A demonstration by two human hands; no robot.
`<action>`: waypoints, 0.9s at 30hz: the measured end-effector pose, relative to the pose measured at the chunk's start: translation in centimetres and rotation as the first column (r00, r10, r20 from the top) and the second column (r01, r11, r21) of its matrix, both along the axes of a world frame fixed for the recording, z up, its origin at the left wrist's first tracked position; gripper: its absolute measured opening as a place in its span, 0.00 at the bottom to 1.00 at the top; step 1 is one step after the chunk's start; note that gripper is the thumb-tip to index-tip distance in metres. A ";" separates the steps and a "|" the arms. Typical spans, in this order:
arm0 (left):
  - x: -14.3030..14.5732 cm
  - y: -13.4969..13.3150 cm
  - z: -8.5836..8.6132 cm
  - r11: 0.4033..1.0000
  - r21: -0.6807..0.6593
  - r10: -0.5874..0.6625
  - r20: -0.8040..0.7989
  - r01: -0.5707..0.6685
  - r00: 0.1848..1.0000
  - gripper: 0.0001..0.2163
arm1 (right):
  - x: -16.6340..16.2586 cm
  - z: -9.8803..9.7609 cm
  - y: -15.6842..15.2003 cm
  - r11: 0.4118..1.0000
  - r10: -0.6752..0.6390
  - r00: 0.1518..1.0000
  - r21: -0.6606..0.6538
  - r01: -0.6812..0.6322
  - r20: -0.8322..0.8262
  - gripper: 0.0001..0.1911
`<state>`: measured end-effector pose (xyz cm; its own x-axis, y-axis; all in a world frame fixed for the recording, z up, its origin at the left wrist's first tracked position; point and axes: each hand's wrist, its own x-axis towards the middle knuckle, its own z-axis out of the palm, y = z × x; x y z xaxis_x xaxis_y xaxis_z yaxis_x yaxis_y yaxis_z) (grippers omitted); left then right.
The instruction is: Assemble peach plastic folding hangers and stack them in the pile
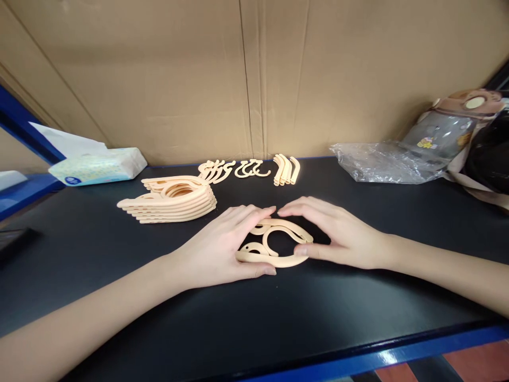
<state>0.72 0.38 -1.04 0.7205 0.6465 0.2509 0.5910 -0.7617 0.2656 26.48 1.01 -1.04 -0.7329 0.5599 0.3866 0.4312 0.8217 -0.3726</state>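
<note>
Both my hands rest on a folded peach plastic hanger (278,245) lying on the black tabletop (254,313) in the middle. My left hand (226,246) grips its left end, thumb along the near edge and fingers over the top. My right hand (338,233) pinches the right end between thumb and fingers. A stack of several like hangers (170,200) lies to the left, behind my left hand. Small peach hooks (234,170) and curved peach pieces (286,170) lie in rows near the back wall.
A tissue pack (97,164) sits at the back left. Crumpled clear plastic (382,162) and a bottle with a brown lid (449,127) lie at the back right, next to a dark bag (489,151). A cardboard wall (254,74) stands behind. A blue edge (377,358) runs along the table's front.
</note>
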 end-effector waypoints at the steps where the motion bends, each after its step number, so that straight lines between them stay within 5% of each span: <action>1: 0.0 -0.1 0.0 0.999 0.043 0.003 0.010 -0.004 1.000 0.37 | 0.0 0.1 0.0 0.997 -0.068 0.997 -0.031 0.066 -0.034 0.23; 4: 0.1 -0.3 0.1 0.971 0.238 0.002 0.019 -0.007 1.000 0.35 | 0.0 0.3 0.0 0.957 -0.212 0.974 -0.221 0.190 -0.078 0.18; 7: 0.1 -0.4 0.4 0.912 0.409 -0.008 -0.028 0.019 1.000 0.32 | -0.3 0.6 -0.1 0.874 -0.222 0.967 -0.466 0.142 -0.122 0.16; 11: 0.0 -0.5 0.7 0.884 0.464 -0.023 -0.081 0.058 0.996 0.35 | -0.7 1.0 -0.4 0.760 -0.223 0.952 -0.649 0.036 -0.209 0.17; 27: 0.1 -0.8 1.0 0.849 0.522 -0.012 -0.141 0.084 0.990 0.30 | -0.3 1.0 -0.2 0.666 -0.174 0.959 -0.744 -0.054 -0.225 0.13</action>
